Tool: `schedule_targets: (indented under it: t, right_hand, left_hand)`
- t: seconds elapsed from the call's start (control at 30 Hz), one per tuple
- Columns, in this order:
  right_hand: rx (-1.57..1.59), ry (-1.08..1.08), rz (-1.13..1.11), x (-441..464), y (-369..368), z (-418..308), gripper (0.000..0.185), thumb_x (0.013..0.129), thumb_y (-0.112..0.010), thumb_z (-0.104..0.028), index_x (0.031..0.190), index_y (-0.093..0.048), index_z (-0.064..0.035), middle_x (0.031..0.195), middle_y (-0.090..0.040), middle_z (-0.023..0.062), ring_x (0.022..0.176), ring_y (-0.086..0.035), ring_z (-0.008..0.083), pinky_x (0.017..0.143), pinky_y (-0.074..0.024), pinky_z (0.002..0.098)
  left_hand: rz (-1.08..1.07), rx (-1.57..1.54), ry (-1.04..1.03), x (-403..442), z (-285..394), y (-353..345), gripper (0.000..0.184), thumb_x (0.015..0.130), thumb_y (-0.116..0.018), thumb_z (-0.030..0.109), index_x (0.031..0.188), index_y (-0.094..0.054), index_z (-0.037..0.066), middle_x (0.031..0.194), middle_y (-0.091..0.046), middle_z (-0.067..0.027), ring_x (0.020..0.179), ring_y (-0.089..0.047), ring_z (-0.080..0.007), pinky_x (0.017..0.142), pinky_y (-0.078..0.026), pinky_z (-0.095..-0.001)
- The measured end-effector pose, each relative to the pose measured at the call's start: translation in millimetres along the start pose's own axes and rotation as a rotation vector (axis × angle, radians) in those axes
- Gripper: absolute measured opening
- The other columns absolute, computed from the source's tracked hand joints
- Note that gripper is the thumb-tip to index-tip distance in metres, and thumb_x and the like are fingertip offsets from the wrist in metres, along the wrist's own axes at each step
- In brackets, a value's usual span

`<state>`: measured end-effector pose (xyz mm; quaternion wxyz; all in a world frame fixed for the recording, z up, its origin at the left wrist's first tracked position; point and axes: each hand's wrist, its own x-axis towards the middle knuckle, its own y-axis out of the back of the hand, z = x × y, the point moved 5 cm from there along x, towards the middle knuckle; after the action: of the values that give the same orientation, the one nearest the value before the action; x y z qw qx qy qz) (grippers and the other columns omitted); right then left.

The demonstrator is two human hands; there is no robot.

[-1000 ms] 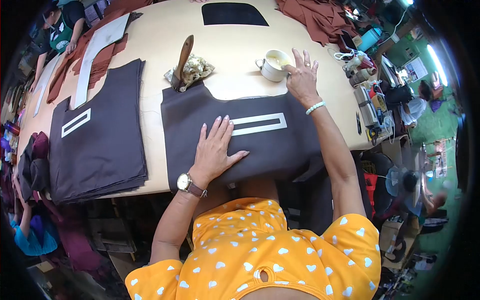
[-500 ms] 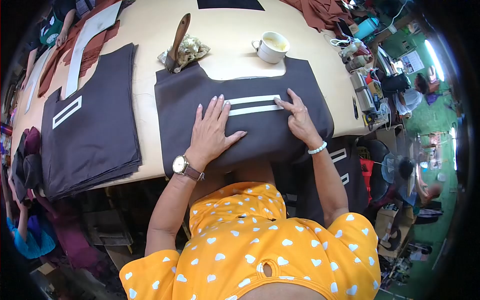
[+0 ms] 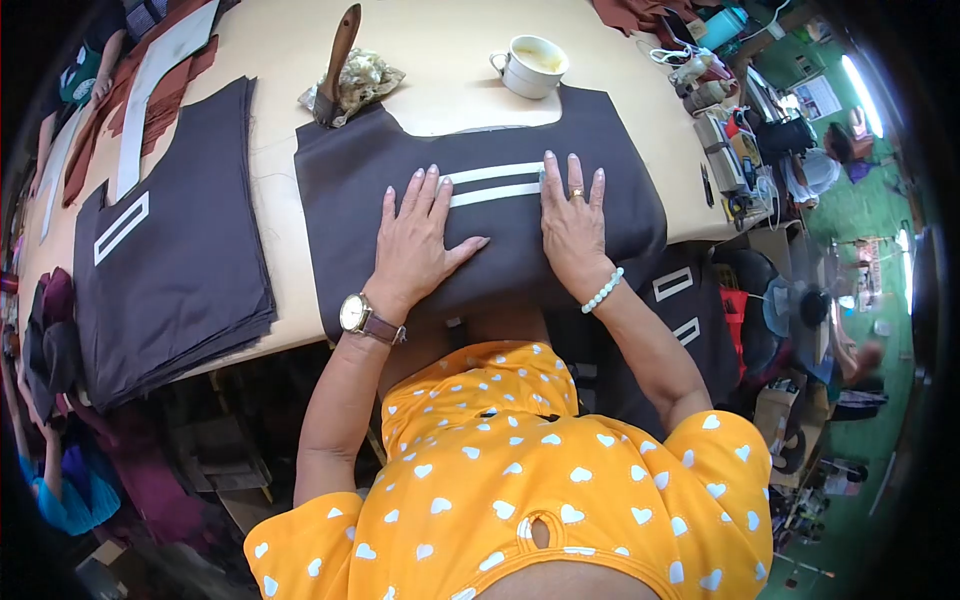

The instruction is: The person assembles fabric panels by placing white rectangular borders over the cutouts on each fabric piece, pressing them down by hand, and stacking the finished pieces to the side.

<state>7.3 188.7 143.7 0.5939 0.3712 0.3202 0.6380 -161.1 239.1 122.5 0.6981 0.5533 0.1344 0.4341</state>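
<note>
A dark cloth panel [image 3: 480, 240] lies over the table's front edge. On it is a white rectangular strip frame [image 3: 495, 188]. My left hand [image 3: 412, 238] rests flat on the cloth, fingers spread, fingertips at the frame's left end. My right hand [image 3: 577, 225] lies flat at the right end, fingers stretched out and partly covering that end. Behind the cloth stand a white cup [image 3: 530, 72] with pale contents and, to the left, a wooden-handled brush [image 3: 337, 65] against a crumpled bundle [image 3: 372, 80].
A stack of dark panels [image 3: 180, 240] with a white frame on top lies at left, beside a long white template [image 3: 150, 85] on rust cloth. A co-worker's hand [image 3: 101, 90] is at the upper left. Tools and cables crowd the table's right side.
My right hand has come down from beside the cup to the right end of the strip frame and now lies flat. My left hand has stayed on the cloth. The view has shifted.
</note>
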Motion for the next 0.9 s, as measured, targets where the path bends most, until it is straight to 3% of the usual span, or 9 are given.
schedule_targets:
  t: [0.13,0.3,0.77,0.9]
  right_hand:
    - [-0.024,-0.069,0.008,9.7,-8.8,14.4,0.050,0.082,-0.051,-0.018,0.126,-0.045,0.0059,0.141,-0.027,0.0127,0.131,-0.025,0.0355,0.106,-0.0160,0.0583]
    - [-0.127,-0.055,-0.155,20.3,-21.7,28.0,0.058,0.086,-0.047,-0.018,0.141,-0.028,-0.0168,0.148,-0.019,0.0099,0.134,-0.022,0.0361,0.107,-0.0121,0.0581]
    - [-0.069,0.047,-0.148,16.4,-0.3,-8.1,0.057,0.088,-0.045,-0.020,0.141,-0.027,-0.0106,0.147,-0.020,0.0110,0.133,-0.023,0.0358,0.107,-0.0129,0.0574]
    - [-0.036,0.078,-0.098,19.3,7.0,-24.7,0.056,0.088,-0.045,-0.021,0.141,-0.029,-0.0101,0.147,-0.021,0.0111,0.133,-0.023,0.0360,0.106,-0.0139,0.0575]
  left_hand:
    - [-0.007,0.019,0.023,-3.7,-2.9,7.0,0.080,0.076,-0.059,0.056,0.132,-0.041,0.002,0.141,-0.035,-0.0158,0.133,-0.029,-0.0288,0.107,-0.021,-0.0491]
    - [-0.013,0.090,0.130,-24.7,-26.9,25.1,0.082,0.076,-0.061,0.055,0.133,-0.039,0.001,0.142,-0.033,-0.0158,0.133,-0.027,-0.0288,0.107,-0.019,-0.0483]
    - [0.016,0.149,0.126,-36.8,-33.9,30.0,0.079,0.078,-0.060,0.053,0.134,-0.039,0.001,0.142,-0.033,-0.0178,0.133,-0.027,-0.0315,0.106,-0.021,-0.0509]
    - [0.076,0.159,0.091,-37.2,-32.5,31.0,0.078,0.076,-0.061,0.054,0.129,-0.044,-0.001,0.137,-0.038,-0.0204,0.129,-0.032,-0.0335,0.104,-0.024,-0.0518]
